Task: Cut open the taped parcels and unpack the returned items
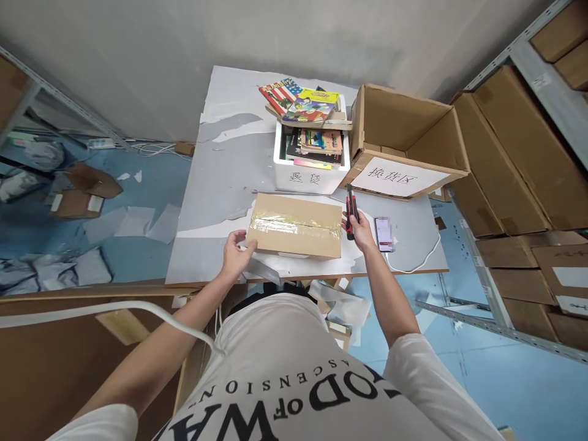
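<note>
A taped cardboard box (294,240) lies near the front edge of the table, with shiny clear tape along its top. My left hand (236,254) is at its left end, fingers curled and thumb against the near corner. In my right hand (359,231) is a red and black utility knife (351,211), its tip pointing away from me. The fingers of that hand are closed around the handle, beside the box's right end. Whether the blade is out is too small to tell. Right of this hand lies a phone (384,234) with a lit screen.
Behind the box stands a white bin (312,177) heaped with books (310,105). To its right is a large open carton (408,174) with a handwritten label. The phone's white cable (420,264) crosses the table (197,208). Shelves of boxes (519,147) stand at right; a carton (59,367) at left.
</note>
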Demonstrator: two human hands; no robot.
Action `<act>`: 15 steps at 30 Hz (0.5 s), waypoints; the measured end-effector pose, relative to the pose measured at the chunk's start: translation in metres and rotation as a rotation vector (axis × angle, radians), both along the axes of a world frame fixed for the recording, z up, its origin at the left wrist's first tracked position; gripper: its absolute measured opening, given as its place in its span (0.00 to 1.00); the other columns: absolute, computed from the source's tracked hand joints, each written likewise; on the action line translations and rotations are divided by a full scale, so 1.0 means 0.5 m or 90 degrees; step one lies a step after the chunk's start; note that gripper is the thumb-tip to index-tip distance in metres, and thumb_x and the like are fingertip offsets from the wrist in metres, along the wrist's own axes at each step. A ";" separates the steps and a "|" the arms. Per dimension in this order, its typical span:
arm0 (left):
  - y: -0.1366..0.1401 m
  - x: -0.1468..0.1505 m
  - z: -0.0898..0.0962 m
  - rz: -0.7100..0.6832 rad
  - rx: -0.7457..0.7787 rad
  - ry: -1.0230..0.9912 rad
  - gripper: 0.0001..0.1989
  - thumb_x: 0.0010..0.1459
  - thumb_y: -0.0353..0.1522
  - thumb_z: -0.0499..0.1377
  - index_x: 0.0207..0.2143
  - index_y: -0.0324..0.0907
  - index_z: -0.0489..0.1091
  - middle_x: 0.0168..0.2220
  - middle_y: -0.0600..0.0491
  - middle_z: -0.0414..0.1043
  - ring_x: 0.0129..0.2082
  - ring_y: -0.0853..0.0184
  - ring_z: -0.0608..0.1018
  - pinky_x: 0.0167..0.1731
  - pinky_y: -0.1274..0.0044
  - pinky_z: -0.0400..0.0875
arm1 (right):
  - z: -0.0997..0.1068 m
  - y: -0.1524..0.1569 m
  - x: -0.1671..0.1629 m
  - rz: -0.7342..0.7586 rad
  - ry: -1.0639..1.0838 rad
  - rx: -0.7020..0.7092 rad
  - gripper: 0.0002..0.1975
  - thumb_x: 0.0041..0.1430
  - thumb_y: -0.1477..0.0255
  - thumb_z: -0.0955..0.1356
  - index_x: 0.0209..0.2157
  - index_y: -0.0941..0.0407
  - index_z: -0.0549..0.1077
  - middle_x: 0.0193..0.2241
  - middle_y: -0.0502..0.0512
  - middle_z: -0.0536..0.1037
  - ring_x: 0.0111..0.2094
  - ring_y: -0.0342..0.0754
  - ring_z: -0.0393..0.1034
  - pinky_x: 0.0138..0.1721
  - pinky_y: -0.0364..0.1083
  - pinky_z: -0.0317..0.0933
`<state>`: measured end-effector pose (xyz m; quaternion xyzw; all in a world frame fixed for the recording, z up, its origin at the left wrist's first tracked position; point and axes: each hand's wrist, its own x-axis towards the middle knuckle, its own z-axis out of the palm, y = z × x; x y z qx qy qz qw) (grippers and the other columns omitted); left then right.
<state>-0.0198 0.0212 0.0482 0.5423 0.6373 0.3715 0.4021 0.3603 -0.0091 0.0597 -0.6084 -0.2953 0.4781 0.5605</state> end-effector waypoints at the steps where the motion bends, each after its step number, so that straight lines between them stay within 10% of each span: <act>1: 0.010 0.001 0.010 -0.034 0.045 0.076 0.28 0.45 0.36 0.61 0.50 0.40 0.63 0.51 0.42 0.67 0.53 0.55 0.70 0.52 0.61 0.65 | -0.003 -0.026 -0.002 -0.013 -0.010 -0.009 0.25 0.49 0.54 0.70 0.45 0.52 0.66 0.45 0.54 0.73 0.31 0.41 0.73 0.36 0.45 0.69; 8: 0.058 0.085 0.080 -0.460 0.217 0.436 0.34 0.51 0.37 0.54 0.62 0.39 0.56 0.66 0.40 0.48 0.67 0.47 0.46 0.61 0.52 0.42 | 0.000 -0.184 -0.021 0.051 -0.109 -0.114 0.40 0.52 0.53 0.68 0.63 0.51 0.54 0.40 0.56 0.75 0.22 0.40 0.69 0.20 0.43 0.67; 15: 0.033 0.145 0.082 -0.533 0.254 0.568 0.51 0.47 0.58 0.54 0.65 0.35 0.50 0.67 0.35 0.43 0.67 0.43 0.45 0.60 0.49 0.31 | 0.011 -0.201 -0.017 0.091 -0.108 -0.108 0.40 0.54 0.55 0.67 0.65 0.49 0.51 0.41 0.57 0.74 0.20 0.39 0.67 0.17 0.42 0.63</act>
